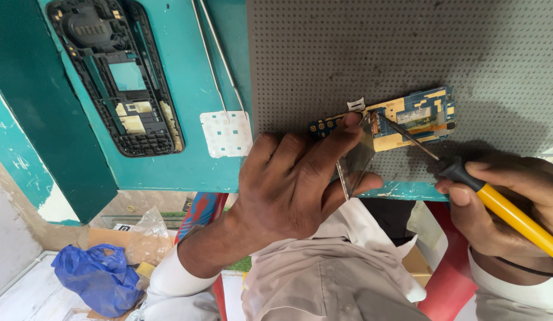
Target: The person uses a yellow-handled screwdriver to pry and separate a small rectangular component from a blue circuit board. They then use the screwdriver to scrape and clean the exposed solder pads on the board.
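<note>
We see a blue and yellow phone circuit board [407, 119] lying on the grey perforated mat [466, 47], toward three o'clock of the view. A small rectangular display panel [355, 163] stands tilted up from the board's left end, still joined to it there. Our left hand [288, 190] sits at six o'clock of the board: its fingers [342, 132] are clamped on the panel, forefinger pressing along the top edge and thumb under the bottom edge. Our right hand [502, 208], at four o'clock of the board, has its fingers closed around the yellow handle of a soldering iron [496, 205], whose thin dark tip reaches up to touch the board just beside the panel. A black cord runs from the iron over the right wrist.

Farther out, at nine o'clock on the teal bench [187, 148], lies a white keypad membrane [226, 134], with metal tweezers [220, 59] above it and a black phone frame [125, 77] well apart to the left. Below the bench edge, at seven o'clock, a blue plastic bag [95, 276] rests on the floor.
</note>
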